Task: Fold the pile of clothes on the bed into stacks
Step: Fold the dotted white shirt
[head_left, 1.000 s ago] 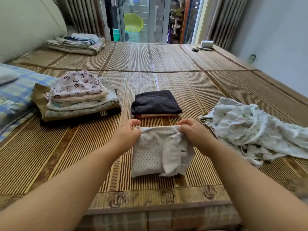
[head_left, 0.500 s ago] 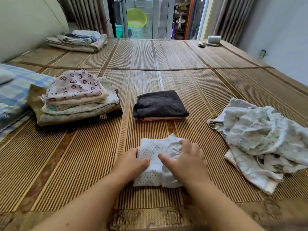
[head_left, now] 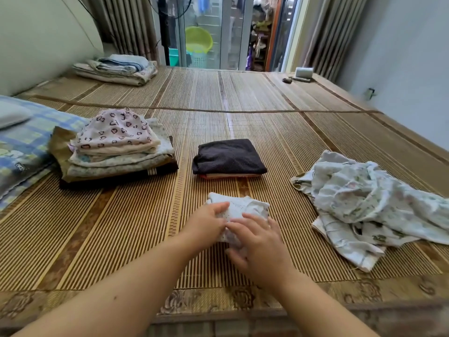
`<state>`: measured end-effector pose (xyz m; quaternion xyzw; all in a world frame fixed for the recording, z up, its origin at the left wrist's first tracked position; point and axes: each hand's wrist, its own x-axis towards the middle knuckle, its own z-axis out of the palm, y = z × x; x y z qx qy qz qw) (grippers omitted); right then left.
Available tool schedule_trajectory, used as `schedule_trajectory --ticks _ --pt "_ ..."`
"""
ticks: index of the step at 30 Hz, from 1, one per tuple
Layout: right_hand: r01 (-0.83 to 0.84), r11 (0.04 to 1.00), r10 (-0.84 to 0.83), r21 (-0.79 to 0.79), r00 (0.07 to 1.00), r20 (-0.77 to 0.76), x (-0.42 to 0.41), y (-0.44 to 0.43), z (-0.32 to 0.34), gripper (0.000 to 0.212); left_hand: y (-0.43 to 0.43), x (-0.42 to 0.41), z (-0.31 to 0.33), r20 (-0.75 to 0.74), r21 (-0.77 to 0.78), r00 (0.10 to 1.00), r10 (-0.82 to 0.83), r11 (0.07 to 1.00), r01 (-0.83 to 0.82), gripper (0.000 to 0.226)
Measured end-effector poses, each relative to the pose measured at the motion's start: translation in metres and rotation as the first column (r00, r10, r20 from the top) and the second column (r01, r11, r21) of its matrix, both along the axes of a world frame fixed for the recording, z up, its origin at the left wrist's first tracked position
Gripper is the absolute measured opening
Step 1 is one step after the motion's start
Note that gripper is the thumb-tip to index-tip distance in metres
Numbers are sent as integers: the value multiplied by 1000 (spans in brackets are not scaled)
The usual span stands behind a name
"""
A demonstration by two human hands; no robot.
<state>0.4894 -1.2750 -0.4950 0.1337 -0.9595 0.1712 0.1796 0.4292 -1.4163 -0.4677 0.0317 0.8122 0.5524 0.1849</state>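
Two bare hands on one piece: grips the left edge of the small white dotted folded garment with the left hand, thumb on top, fingers curled round the cloth. Presses the near part down with the right hand, fingers nearly straight and laid across the fabric, thumb at the near edge. Works at the near middle of the striped woven bamboo mat that covers the bed, close to its patterned front border. Just beyond the garment, apart from it, lies a low stack topped by a dark brown folded cloth with a reddish layer showing beneath. Further left stands a taller stack of pale folded clothes, crowned by a pink garment printed with hearts, beside blue checked bedding. To the right, well apart from the hands, sprawls the unfolded heap of pale floral clothes, crumpled and spread over the mat. At the far left corner rests a pile of folded blankets; behind the glass door shows a green plastic basin.
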Motion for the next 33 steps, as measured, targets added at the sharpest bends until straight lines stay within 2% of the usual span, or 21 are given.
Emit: schedule_trajectory --ticks 3,5,7,9,11,13,15,19,21,25,27,28,30,31,33 --pt "32 999 -32 4 999 -2 -3 9 3 28 6 -5 16 20 79 994 104 991 -105 53" --pt "143 987 -147 78 988 53 0 29 5 18 7 -11 31 29 136 989 147 979 -149 52" --pt "268 961 -274 61 956 108 4 49 5 9 7 -15 47 4 150 986 164 975 -163 51" --pt "311 937 -301 -160 950 88 9 51 9 20 6 -19 62 -4 159 984 176 972 -173 50" --pt "245 914 -273 -325 961 -43 8 32 19 36 8 -20 74 6 174 981 193 966 -191 47" --pt "179 887 -228 -425 971 -67 0 9 29 61 12 -20 84 40 218 976 213 952 -216 43" --pt "195 865 -235 -462 971 -31 -8 -10 34 68 17 -18 93 75 290 971 228 926 -240 41" --pt "276 823 -335 -497 942 -31 -18 -2 28 29 17 -14 109 110 400 972 209 886 -236 41" --pt "267 795 -308 -545 951 17 -19 17 26 24 13 -15 115 106 417 970 219 876 -243 41" --pt "169 804 -78 -571 980 181 -10 31 40 59 13 -17 120 119 432 961 248 859 -275 40" --pt "103 765 -24 -636 991 131 -9 20 48 65 19 -14 120 132 430 960 247 858 -280 39" --pt "104 746 -56 -658 994 93 -9 13 52 66 23 -12 118 137 420 959 246 863 -282 39" --pt "117 756 -138 -644 990 18 -13 3 53 56 28 -10 115 139 406 960 243 870 -279 39" --pt "128 791 -173 -598 985 -18 -14 2 51 39 29 -10 113 134 402 962 240 874 -274 39" --pt "211 852 -203 -480 977 70 -14 11 40 4 29 -10 110 121 404 965 233 876 -262 43"
